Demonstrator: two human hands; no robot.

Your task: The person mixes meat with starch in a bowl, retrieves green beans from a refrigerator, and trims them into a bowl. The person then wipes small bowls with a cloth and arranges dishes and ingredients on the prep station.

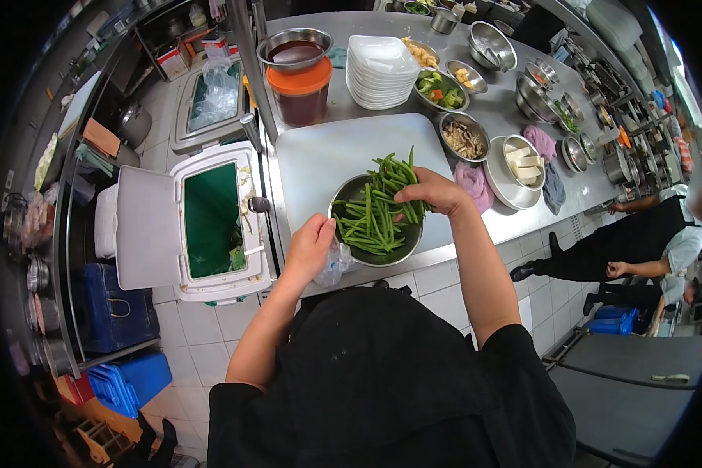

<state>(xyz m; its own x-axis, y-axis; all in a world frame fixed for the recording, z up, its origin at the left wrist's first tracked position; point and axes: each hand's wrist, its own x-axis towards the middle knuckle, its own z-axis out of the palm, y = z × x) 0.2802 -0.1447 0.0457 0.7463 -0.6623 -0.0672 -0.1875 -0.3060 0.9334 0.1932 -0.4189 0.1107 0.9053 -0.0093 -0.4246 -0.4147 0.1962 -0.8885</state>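
Note:
A metal bowl (402,251) of green beans (366,226) sits at the front edge of a white cutting board (312,168). My right hand (433,191) is closed around a bunch of green beans over the bowl's upper right side, thumb across them. Other beans lie loose in the bowl beneath. At the bowl's left rim, my left hand (310,246) is closed, its thumb next to the rim. A crumpled clear plastic bag (335,264) hangs from that hand against the bowl; the fingers' far side is hidden.
Behind the board stand stacked white dishes (378,74) and an orange-lidded container (299,90). Bowls of mushrooms (464,139), broccoli (442,91) and white blocks (525,165) line the right. An open bin (210,222) adjoins the counter's left. Two people stand at right.

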